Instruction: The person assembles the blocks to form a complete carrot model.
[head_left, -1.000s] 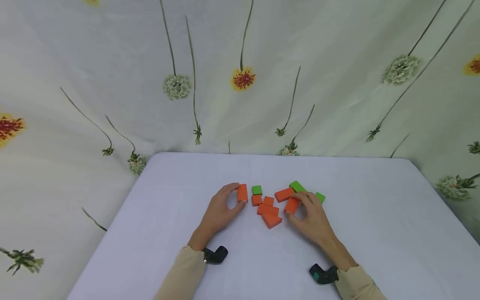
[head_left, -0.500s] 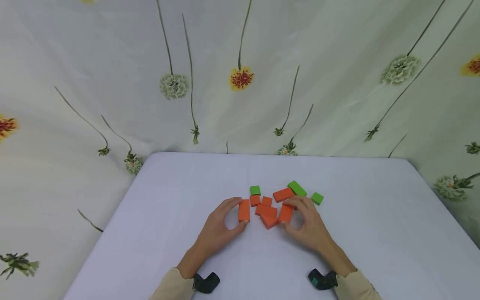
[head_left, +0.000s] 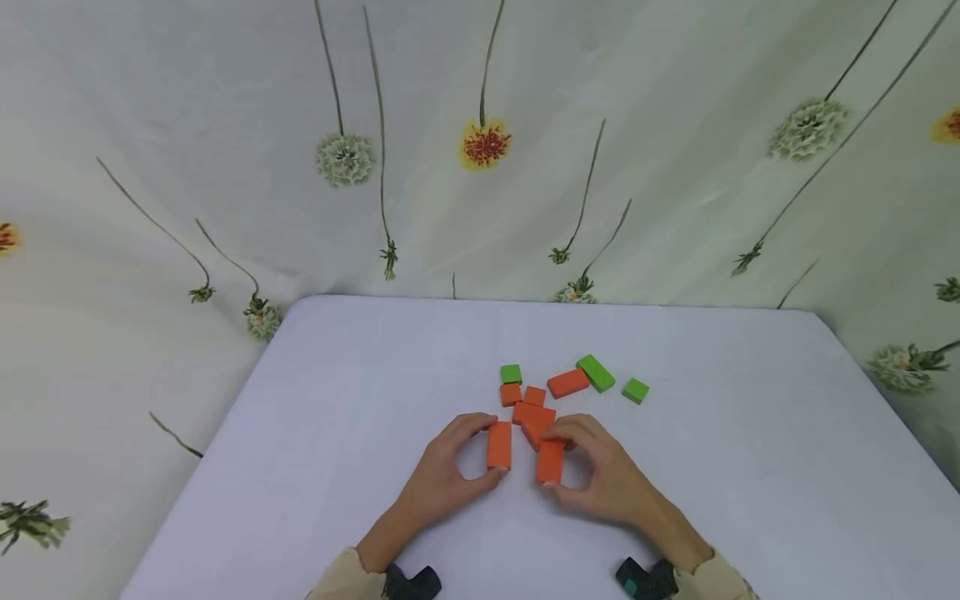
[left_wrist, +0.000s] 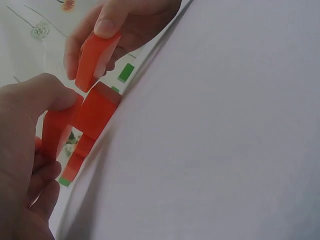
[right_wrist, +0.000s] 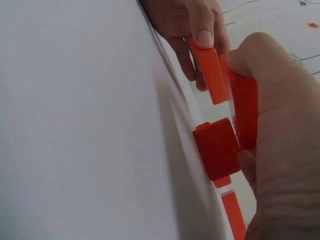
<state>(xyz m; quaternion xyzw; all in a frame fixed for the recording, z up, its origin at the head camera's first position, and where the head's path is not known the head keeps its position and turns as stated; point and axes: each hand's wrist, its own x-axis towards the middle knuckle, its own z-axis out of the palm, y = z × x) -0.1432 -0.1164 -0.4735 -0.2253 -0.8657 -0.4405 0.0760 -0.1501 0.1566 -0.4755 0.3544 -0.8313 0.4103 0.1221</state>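
Note:
Between its thumb and fingers my left hand (head_left: 444, 477) pinches an orange rectangular block (head_left: 498, 445) by its two ends. My right hand (head_left: 609, 475) grips a similar orange block (head_left: 550, 462) the same way, a small gap to the right of the first. Both wrist views show the held blocks facing each other and lifted off the surface. Just beyond the hands lies a cluster of orange blocks, with a wedge-like orange block (head_left: 536, 427) nearest, partly hidden by the right fingers. Behind it are small orange cubes, one of them the orange cube (head_left: 511, 394).
A green cube (head_left: 511, 374) touches the cluster's far side. Farther right, an orange block (head_left: 567, 383) lies beside a green rectangular block (head_left: 596, 373), and another green cube (head_left: 635, 390) sits apart. Flower-printed cloth hangs behind the white table (head_left: 360, 375).
Both hands have drawn nearer to the person, each carrying its orange block. The right hand has also moved left, so the two held blocks are closer together.

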